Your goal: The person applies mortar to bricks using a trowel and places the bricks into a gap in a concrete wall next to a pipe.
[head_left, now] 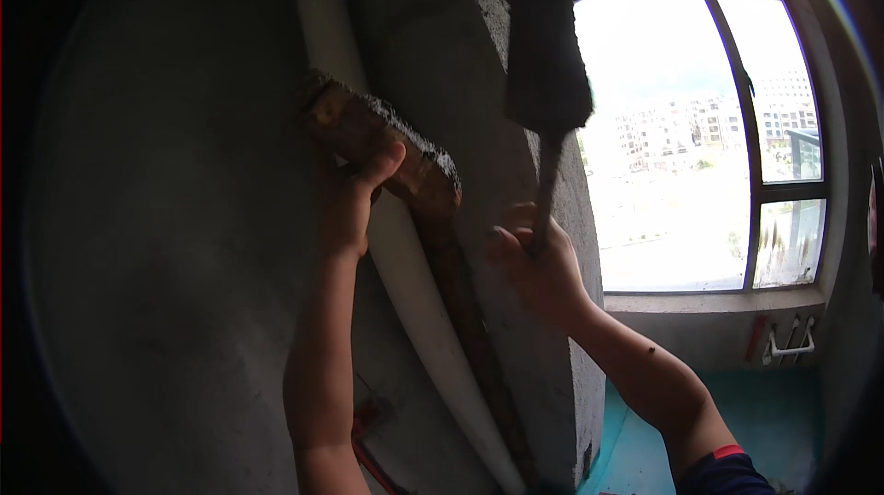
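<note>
My left hand is closed around a reddish-brown brick, with the thumb over its near face. Grey mortar lies rough along the brick's upper edge. The brick is raised in front of a white pipe, and its right end meets or overlaps a narrow strip of brickwork; I cannot tell if they touch. In my right hand is a trowel, gripped by its handle with the broad dark blade upward. The blade stands apart from the brick; its surface is too dark to make out.
A grey rendered wall fills the left. Right of the pipe stands a concrete wall edge. Beyond it are a bright window, a white rack below the sill and a teal floor. A blurred red-orange object sits low beside my left forearm.
</note>
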Available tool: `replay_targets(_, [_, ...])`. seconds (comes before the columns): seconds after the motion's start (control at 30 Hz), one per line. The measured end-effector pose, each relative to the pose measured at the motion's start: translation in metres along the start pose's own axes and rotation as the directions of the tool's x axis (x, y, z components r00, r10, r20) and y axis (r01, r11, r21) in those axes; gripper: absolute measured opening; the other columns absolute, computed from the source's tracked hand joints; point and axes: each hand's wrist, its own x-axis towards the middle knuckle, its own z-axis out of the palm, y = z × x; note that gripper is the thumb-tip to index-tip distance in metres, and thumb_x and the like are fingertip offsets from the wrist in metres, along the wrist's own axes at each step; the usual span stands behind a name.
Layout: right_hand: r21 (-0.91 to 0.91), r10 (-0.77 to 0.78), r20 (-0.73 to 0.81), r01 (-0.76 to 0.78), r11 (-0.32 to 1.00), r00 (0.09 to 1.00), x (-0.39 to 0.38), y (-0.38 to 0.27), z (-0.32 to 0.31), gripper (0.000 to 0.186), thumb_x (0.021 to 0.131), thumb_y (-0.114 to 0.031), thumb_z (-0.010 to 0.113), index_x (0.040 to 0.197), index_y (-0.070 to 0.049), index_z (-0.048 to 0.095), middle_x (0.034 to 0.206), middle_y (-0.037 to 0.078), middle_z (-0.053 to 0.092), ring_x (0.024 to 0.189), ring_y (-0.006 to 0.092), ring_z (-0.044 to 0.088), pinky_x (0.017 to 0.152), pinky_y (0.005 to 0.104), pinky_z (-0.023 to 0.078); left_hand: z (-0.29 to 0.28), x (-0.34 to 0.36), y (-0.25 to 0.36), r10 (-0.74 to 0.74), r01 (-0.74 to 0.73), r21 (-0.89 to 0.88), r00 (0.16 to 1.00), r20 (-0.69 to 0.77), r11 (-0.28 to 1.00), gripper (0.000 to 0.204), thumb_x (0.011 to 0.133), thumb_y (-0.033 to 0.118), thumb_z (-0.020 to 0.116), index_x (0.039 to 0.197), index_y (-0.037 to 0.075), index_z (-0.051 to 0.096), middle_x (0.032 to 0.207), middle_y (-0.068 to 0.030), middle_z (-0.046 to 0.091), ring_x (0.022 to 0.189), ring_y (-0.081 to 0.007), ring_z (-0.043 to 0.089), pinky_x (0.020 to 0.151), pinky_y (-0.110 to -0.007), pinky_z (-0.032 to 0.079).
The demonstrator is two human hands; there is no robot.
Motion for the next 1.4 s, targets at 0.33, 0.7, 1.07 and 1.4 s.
replay_targets(0.33, [-0.096, 0.149, 0.031, -0.145, 0.985, 0.988, 0.154, 0.024, 0.071, 0.054, 0.091, -0.049, 0.055, 0.082, 0.003, 0.064, 0.073, 0.015, 0.068, 0.070, 0.0226, 0.066, 0.062, 0.0356, 0.051, 0.013, 0.133, -0.045, 0.126, -0.158, 0.111, 0.960, 0.249, 0.981, 0.059, 0.073, 0.022, 0.076, 0.126, 0.009, 0.053, 0.119, -0.0034, 0.058, 0.110, -0.0181, 0.054, 0.095, -0.034, 0.044])
replay_targets(0.7, [-0.258, -0.143, -0.168, 0.096, 0.961, 0.975, 0.206, 0.061, 0.113, 0.062, 0.086, -0.039, 0.066, 0.122, 0.005, 0.040, 0.107, 0.022, 0.063, 0.093, 0.0278, 0.064, 0.075, 0.0339, 0.056, 0.009, 0.201, -0.101, 0.154, -0.196, 0.164, 0.959, 0.239, 0.967, 0.068, 0.074, 0.027, 0.076, 0.133, 0.009, 0.049, 0.127, -0.0075, 0.055, 0.119, -0.0218, 0.049, 0.100, -0.035, 0.040])
replay_targets(1.07, [-0.331, -0.126, -0.072, 0.096, 0.939, 0.989, 0.225, 0.069, 0.136, 0.033, 0.094, -0.023, 0.054, 0.116, 0.002, 0.059, 0.103, 0.019, 0.066, 0.089, 0.0261, 0.065, 0.076, 0.0358, 0.054, 0.013, 0.252, -0.133, 0.099, -0.254, 0.371, 0.916, 0.389, 0.893, 0.067, 0.077, 0.042, 0.072, 0.131, 0.006, 0.053, 0.127, -0.0176, 0.055, 0.114, -0.0303, 0.054, 0.094, -0.038, 0.046])
replay_targets(1.4, [-0.673, -0.260, -0.061, 0.153, 0.724, 0.964, 0.261, 0.108, 0.137, 0.030, 0.095, -0.026, 0.052, 0.104, 0.001, 0.063, 0.090, 0.018, 0.067, 0.078, 0.0268, 0.065, 0.067, 0.0369, 0.054, 0.026, 0.259, -0.138, 0.232, -0.367, 0.517, 0.923, 0.308, 0.773, 0.057, 0.090, 0.040, 0.058, 0.135, 0.007, 0.049, 0.133, -0.0188, 0.052, 0.118, -0.0329, 0.052, 0.096, -0.042, 0.045])
